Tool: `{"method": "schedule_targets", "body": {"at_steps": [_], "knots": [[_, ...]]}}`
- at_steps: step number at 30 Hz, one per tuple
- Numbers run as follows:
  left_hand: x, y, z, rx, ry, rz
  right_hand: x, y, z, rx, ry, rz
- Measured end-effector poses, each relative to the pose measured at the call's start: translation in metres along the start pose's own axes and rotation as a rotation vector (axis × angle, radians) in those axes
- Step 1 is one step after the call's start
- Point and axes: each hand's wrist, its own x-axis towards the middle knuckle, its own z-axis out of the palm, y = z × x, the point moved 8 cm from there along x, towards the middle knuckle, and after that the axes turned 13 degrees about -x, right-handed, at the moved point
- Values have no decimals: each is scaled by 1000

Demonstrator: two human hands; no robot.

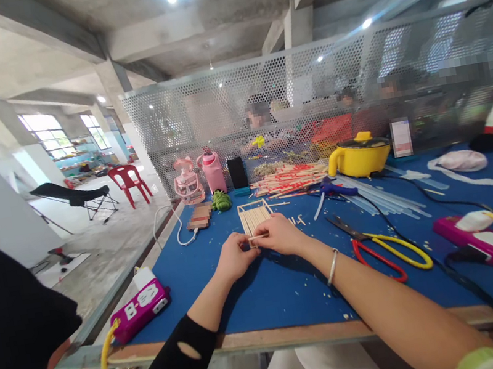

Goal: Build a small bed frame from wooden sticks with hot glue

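Observation:
A small frame of pale wooden sticks (256, 217) lies on the blue table top in front of me, its sticks set side by side. My left hand (238, 257) pinches the near left corner of this frame. Fingers closed, my right hand (278, 233) holds a short wooden stick (258, 237) against the near edge. Right of my hands lie scissors (378, 245) with red and yellow handles. A blue glue gun (337, 187) rests beyond them, beside a bundle of clear glue sticks (381, 194).
Red-tipped sticks (290, 179) are heaped near a yellow electric pot (360, 155). Purple power strips lie left (140, 310) and right (484, 240), with cables across the table. A perforated metal screen (217, 114) stands behind. A person in black (7, 297) is close at left.

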Motion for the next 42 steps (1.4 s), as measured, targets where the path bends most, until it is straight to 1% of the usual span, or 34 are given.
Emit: {"method": "schedule_targets", "body": {"at_steps": [10, 13, 16, 19, 21, 22, 24, 26, 29, 31, 34, 36, 38, 40, 42], "knots": [[1, 5, 0, -33, 17, 48, -3, -2, -5, -12, 49, 7], [2, 3, 0, -31, 5, 36, -3, -3, -11, 18, 65, 0], [2, 2, -1, -27, -10, 15, -5, 4, -34, 57, 149, 33], [2, 2, 0, -25, -28, -2, -12, 23, -66, 69, 261, 133], [2, 2, 0, -24, -36, -6, -20, 36, -81, 56, 282, 207], [2, 2, 0, -23, -38, -7, -25, 42, -85, 43, 270, 241], [2, 2, 0, -22, -39, -6, -34, 53, -87, -2, 211, 298], [2, 2, 0, -21, -38, -6, -45, 61, -81, -66, 127, 346], [2, 2, 0, -21, -40, -8, -64, 73, -67, -174, -26, 404], [2, 2, 0, -21, -42, -10, -83, 86, -61, -254, -118, 462], [2, 2, 1, -20, -43, -11, -119, 113, -63, -389, -206, 610], [2, 1, 1, -21, -42, -14, -142, 131, -67, -440, -256, 693], [2, 1, 1, -20, -42, -15, -158, 143, -69, -438, -295, 715], [2, 1, 1, -18, -42, -14, -165, 146, -72, -416, -295, 708], [2, 2, 1, -16, -43, -10, -163, 140, -77, -395, -246, 702]]}}
